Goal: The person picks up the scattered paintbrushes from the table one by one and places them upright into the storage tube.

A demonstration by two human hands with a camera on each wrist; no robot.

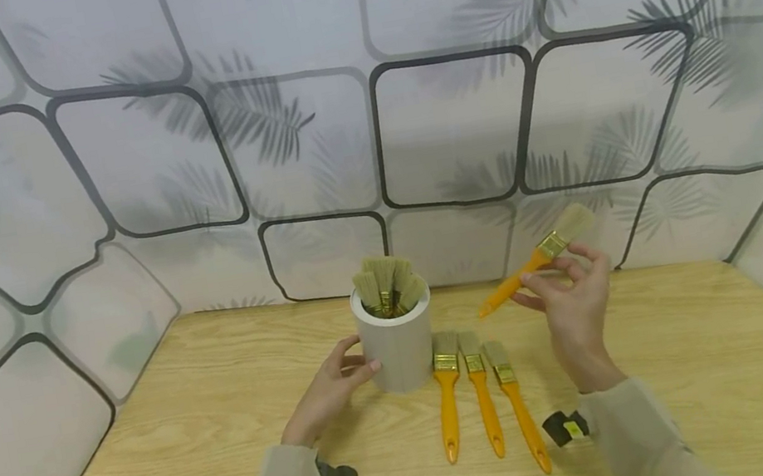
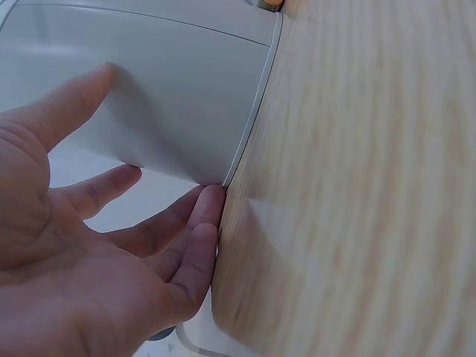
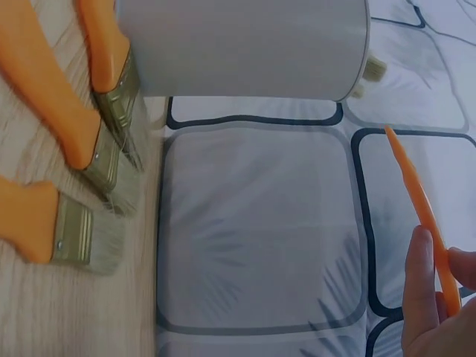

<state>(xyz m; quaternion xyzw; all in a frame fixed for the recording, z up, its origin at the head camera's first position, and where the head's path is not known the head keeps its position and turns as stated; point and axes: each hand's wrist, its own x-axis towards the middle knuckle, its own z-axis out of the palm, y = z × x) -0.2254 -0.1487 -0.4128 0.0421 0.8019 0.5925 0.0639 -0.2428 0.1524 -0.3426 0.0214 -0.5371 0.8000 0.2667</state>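
On the pale wooden tabletop [image 1: 158, 444], the person's left hand [image 1: 328, 394] rests against the left side of a white cylindrical holder [image 1: 398, 345], fingers fairly straight and lying along its wall, thumb toward the front; it steadies the holder rather than clutching it. The left wrist view shows the same: relaxed fingers [image 2: 167, 230] touching the holder's smooth white wall [image 2: 178, 104] where it meets the table. Inside the holder stand several brushes with pale bristles [image 1: 387, 283] pointing up, packed close together.

Just right of the holder lie 3 flat paintbrushes with orange plastic handles [image 1: 483, 393], side by side on the table, bristles toward the holder and handles toward the person. The right wrist view shows their brass-coloured ferrules and grey-beige bristles [image 3: 97, 160] close to the holder's base.

Further right, the right hand [image 1: 574, 302] is raised above the table and pinches a 4th orange-handled paintbrush [image 1: 536, 258] between fingertips and thumb. That brush is tilted, bristles up and to the right, handle end pointing down-left toward the holder, clear of the table. Patterned grey wall panels [image 1: 446, 126] stand behind.
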